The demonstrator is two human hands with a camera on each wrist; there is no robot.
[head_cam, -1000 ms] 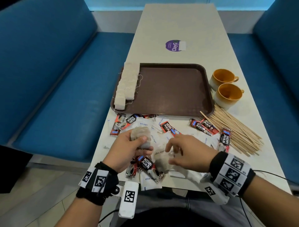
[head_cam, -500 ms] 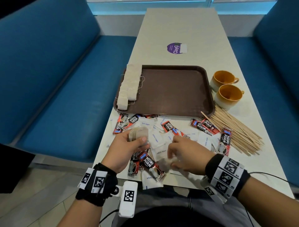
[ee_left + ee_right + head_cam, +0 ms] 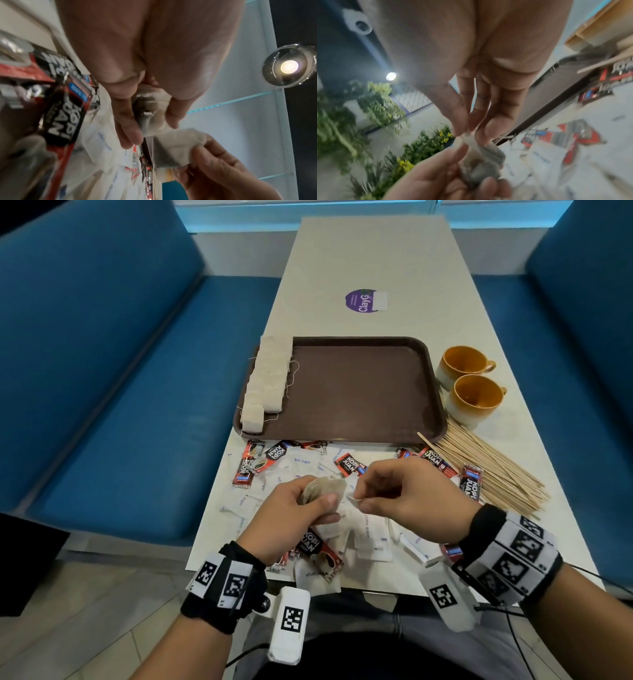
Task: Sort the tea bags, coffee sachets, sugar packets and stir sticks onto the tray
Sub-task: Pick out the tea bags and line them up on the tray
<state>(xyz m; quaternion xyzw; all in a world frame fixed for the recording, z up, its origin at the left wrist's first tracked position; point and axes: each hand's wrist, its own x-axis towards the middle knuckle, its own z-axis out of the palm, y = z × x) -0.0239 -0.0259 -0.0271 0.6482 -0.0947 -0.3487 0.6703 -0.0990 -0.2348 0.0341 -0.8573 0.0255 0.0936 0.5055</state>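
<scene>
- Left hand (image 3: pixel 294 508) is gripping a bunch of pale paper tea bags (image 3: pixel 323 489), just in front of the brown plastic tray (image 3: pixel 359 392).
- Right hand (image 3: pixel 404 501) is pinching a single tea bag (image 3: pixel 178 147) beside that bunch.

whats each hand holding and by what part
Left hand grips a bunch of tea bags around their middle; right hand pinches one tea bag by its corner.

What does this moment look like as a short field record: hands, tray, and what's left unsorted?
left hand: grips a bunch of tea bags
right hand: pinches one tea bag beside that bunch
tray: row of tea bags along its left edge only
unsorted on table: coffee sachets, sugar packets, stir sticks
beside tray: two cups
</scene>
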